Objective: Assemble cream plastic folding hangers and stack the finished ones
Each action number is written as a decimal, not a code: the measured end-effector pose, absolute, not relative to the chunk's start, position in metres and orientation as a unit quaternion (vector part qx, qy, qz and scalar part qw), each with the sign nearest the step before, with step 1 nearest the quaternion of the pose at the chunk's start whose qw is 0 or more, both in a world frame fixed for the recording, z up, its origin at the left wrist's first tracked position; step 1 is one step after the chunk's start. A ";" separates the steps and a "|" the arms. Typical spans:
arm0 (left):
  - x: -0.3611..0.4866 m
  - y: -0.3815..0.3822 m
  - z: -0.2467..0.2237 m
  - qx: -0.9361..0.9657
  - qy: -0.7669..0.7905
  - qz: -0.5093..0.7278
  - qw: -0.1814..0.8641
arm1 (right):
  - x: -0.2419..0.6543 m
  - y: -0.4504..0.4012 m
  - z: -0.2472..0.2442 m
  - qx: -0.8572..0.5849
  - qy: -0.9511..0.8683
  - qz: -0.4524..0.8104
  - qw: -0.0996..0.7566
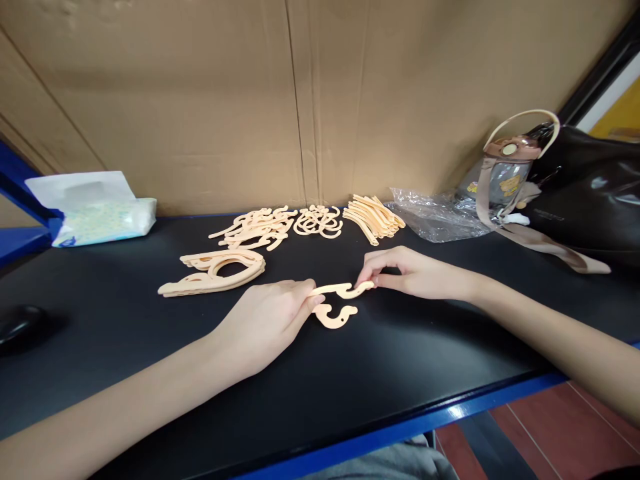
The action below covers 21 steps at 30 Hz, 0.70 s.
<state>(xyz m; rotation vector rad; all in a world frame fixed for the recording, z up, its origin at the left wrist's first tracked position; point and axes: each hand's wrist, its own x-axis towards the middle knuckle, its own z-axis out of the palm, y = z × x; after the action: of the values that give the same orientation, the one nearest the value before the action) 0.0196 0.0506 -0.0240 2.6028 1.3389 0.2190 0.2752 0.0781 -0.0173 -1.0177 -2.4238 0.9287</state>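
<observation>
Over the middle of the table, my left hand [273, 320] pinches a beige plastic hanger arm [345, 290] between thumb and fingers. My right hand [407, 272] is closed at that piece's curved far end, fingertips gripping it. Just below it, a second curved hanger arm [334, 320] with a small hole sticks out from under my left thumb; whether the two are joined is hidden. To the left lies a stack of folded hangers [215, 283]. Behind my hands sit a pile of hanger arms [257, 225], a pile of hooks [319, 221] and a bundle of straight bars [374, 217].
A tissue pack [103, 220] stands at the back left and a black mouse [23, 325] at the left edge. Clear plastic wrap [435, 217], a strapped water bottle [507, 177] and a black bag [585, 193] occupy the back right. Cardboard [200, 107] walls the rear.
</observation>
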 end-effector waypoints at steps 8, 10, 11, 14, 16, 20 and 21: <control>0.022 0.049 -0.021 0.894 0.436 0.061 0.079 | 0.259 0.120 -0.001 -0.456 -0.878 0.037 0.140; 0.022 0.049 -0.021 0.895 0.436 0.057 0.071 | 0.250 0.137 0.000 -0.474 -0.873 -0.053 0.100; 0.021 0.048 -0.021 0.897 0.432 0.058 0.068 | 0.245 0.146 0.000 -0.483 -0.868 -0.073 0.092; 0.021 0.049 -0.022 0.903 0.420 0.061 0.062 | 0.232 0.168 -0.002 -0.498 -0.858 -0.085 0.095; 0.021 0.049 -0.022 0.906 0.416 0.060 0.057 | 0.223 0.179 -0.004 -0.506 -0.853 -0.085 0.097; 0.022 0.049 -0.022 0.908 0.413 0.050 0.054 | 0.202 0.190 -0.005 -0.532 -0.838 -0.077 0.095; 0.022 0.049 -0.021 0.908 0.414 0.048 0.052 | 0.196 0.191 -0.005 -0.542 -0.832 -0.075 0.094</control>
<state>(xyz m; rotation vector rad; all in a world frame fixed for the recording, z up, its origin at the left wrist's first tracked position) 0.0215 0.0488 -0.0214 2.7602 1.2587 0.1452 0.1958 0.1908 -0.0051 -1.6072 -2.4679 -0.2237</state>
